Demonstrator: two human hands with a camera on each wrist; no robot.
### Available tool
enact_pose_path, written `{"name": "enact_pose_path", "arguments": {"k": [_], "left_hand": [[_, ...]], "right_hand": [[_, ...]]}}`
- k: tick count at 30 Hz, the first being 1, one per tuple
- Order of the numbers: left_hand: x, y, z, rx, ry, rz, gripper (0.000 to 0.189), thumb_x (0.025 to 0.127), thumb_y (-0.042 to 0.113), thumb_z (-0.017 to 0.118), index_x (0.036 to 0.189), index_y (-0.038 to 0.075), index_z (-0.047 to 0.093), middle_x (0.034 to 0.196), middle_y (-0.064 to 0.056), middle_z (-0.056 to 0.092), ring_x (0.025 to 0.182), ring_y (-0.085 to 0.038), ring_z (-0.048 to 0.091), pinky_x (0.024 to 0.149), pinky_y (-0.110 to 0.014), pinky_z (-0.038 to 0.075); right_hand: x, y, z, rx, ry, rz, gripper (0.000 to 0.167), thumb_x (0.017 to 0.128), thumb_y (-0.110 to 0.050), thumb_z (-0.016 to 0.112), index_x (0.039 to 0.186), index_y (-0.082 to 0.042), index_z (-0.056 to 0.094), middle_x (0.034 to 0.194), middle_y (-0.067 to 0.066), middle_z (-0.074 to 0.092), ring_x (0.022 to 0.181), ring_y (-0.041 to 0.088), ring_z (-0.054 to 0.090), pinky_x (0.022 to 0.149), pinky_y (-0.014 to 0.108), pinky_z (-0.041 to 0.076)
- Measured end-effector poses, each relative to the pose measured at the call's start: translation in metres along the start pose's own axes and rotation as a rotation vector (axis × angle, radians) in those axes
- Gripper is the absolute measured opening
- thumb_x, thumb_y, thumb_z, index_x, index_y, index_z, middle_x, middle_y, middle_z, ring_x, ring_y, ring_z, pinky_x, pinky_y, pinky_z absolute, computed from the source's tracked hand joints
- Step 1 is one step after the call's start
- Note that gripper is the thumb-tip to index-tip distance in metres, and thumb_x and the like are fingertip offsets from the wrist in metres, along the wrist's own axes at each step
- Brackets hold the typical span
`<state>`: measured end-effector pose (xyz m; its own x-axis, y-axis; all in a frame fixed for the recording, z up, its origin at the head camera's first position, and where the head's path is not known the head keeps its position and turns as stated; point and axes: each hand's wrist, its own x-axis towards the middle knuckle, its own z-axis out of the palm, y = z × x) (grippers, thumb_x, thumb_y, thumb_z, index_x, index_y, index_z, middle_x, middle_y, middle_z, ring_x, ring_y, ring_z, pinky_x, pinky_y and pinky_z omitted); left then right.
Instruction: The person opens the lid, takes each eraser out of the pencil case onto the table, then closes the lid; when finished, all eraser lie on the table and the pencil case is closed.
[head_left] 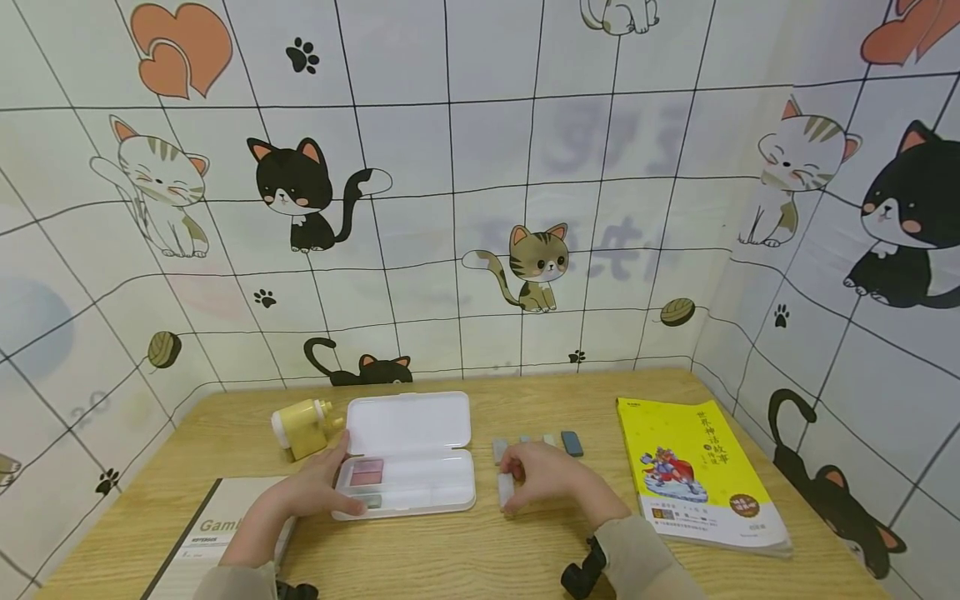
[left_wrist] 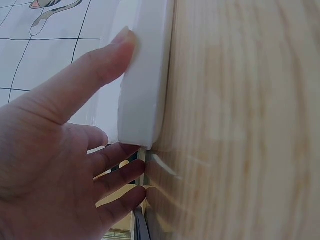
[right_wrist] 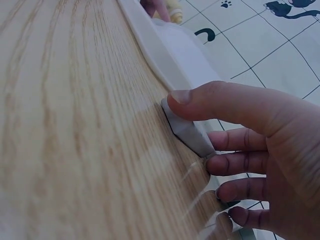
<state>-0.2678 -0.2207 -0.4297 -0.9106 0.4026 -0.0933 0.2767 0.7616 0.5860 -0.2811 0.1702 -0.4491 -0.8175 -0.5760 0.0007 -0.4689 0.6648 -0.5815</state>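
A white hinged case (head_left: 442,492) lies open on the table, with pink blocks (head_left: 367,472) and a grey-green block (head_left: 370,501) at its left end. My left hand (head_left: 318,483) holds that end, thumb along the front edge and fingers at the side; the left wrist view shows the thumb on the white wall (left_wrist: 145,85). To the right of the case, my right hand (head_left: 543,471) pinches a small light grey block (right_wrist: 187,131) between thumb and fingertips, at the tabletop. Behind that hand lie several small blocks, among them a grey one (head_left: 500,450) and a dark blue one (head_left: 572,443).
A yellow bottle-shaped object (head_left: 303,427) lies behind my left hand. A notebook (head_left: 213,533) lies partly under the left forearm. On the right is a yellow book (head_left: 697,467). A cat-patterned wall covering (head_left: 420,275) borders the wooden table (head_left: 420,558) at the back.
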Motion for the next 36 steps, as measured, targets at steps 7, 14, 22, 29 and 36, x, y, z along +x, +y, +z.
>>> {"name": "enact_pose_path", "arguments": {"k": [7, 14, 22, 29, 36], "left_hand": [[0.001, 0.0, 0.0, 0.0, 0.006, 0.005, 0.123, 0.069, 0.039, 0.085, 0.148, -0.015, 0.008, 0.152, -0.035, 0.015, 0.138, -0.054, 0.015, 0.109, -0.065, 0.015], [0.0, -0.001, 0.0, -0.009, 0.003, 0.009, 0.123, 0.069, 0.038, 0.085, 0.148, -0.015, 0.006, 0.152, -0.036, 0.015, 0.137, -0.055, 0.014, 0.108, -0.066, 0.014], [-0.001, -0.001, 0.0, -0.016, -0.004, 0.009, 0.123, 0.069, 0.039, 0.085, 0.148, -0.015, 0.006, 0.153, -0.035, 0.012, 0.138, -0.054, 0.012, 0.109, -0.066, 0.012], [-0.001, -0.003, -0.002, -0.005, -0.006, 0.025, 0.123, 0.07, 0.039, 0.085, 0.148, -0.014, 0.006, 0.153, -0.035, 0.012, 0.138, -0.054, 0.012, 0.109, -0.065, 0.013], [-0.003, 0.0, -0.003, -0.013, -0.007, 0.026, 0.123, 0.068, 0.038, 0.086, 0.148, -0.014, 0.007, 0.152, -0.035, 0.014, 0.139, -0.053, 0.014, 0.109, -0.064, 0.015]], "right_hand": [[0.0, -0.002, 0.001, -0.015, 0.0, 0.008, 0.045, 0.064, -0.037, 0.087, 0.097, -0.017, 0.063, 0.078, -0.007, 0.054, 0.07, 0.006, 0.047, 0.063, 0.024, 0.043], [-0.002, -0.006, -0.001, -0.019, 0.0, 0.006, 0.046, 0.064, -0.035, 0.088, 0.098, -0.015, 0.064, 0.079, -0.006, 0.054, 0.07, 0.007, 0.046, 0.063, 0.024, 0.042], [-0.003, -0.01, -0.005, 0.007, -0.013, 0.017, 0.048, 0.067, -0.034, 0.087, 0.104, -0.013, 0.065, 0.083, -0.006, 0.056, 0.074, 0.009, 0.05, 0.067, 0.026, 0.045], [0.006, -0.024, -0.017, 0.007, -0.035, -0.025, 0.043, 0.074, -0.029, 0.082, 0.108, -0.012, 0.064, 0.09, -0.002, 0.059, 0.073, 0.011, 0.05, 0.065, 0.028, 0.045], [0.031, -0.052, -0.024, 0.004, -0.118, -0.15, 0.04, 0.079, -0.022, 0.078, 0.115, -0.011, 0.066, 0.094, 0.005, 0.063, 0.068, 0.008, 0.049, 0.061, 0.025, 0.044]]}}
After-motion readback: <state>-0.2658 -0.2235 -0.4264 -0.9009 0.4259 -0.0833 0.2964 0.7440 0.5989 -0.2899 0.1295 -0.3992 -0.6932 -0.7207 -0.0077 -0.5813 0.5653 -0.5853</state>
